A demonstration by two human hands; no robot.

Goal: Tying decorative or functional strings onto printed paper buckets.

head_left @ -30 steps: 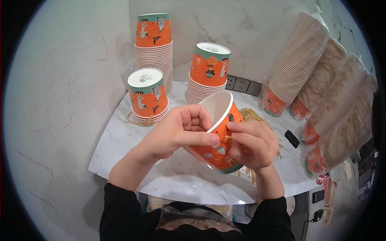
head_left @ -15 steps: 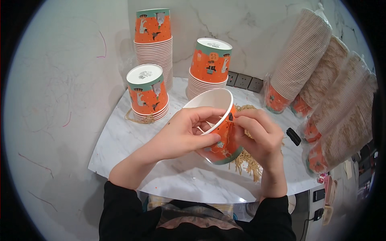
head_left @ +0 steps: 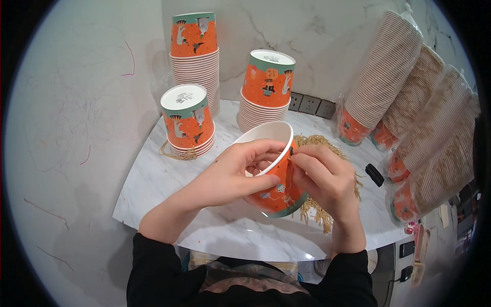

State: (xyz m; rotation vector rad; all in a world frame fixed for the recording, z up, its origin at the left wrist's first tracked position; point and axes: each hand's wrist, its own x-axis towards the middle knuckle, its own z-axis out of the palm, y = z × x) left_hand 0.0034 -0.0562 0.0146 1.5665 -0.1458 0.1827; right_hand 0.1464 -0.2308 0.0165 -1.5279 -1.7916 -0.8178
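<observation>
An orange paper bucket [head_left: 280,200] with a green band at its base is tilted above the table, its white rim up. My left hand [head_left: 238,169] grips its near side, thumb on the printed outer wall and fingers inside the rim. Pinched against the outside just under the rim, the fingertips of my right hand [head_left: 325,176] hold a thin tan cord [head_left: 290,169] that runs down the wall. The exact grip is partly hidden by the fingers. A heap of tan cords [head_left: 319,212] lies beneath and behind my right hand.
Upside-down bucket stacks stand at the back: a tall one [head_left: 194,36], a short one [head_left: 186,123] with cord at its foot, and a middle one [head_left: 267,82]. Several bagged stacks [head_left: 378,77] lean at right. A black clip-like object [head_left: 374,175] lies near sockets [head_left: 309,104].
The bucket has come down slightly and turned a little in my left hand. My right hand has shifted slightly left and down along the wall near the rim.
</observation>
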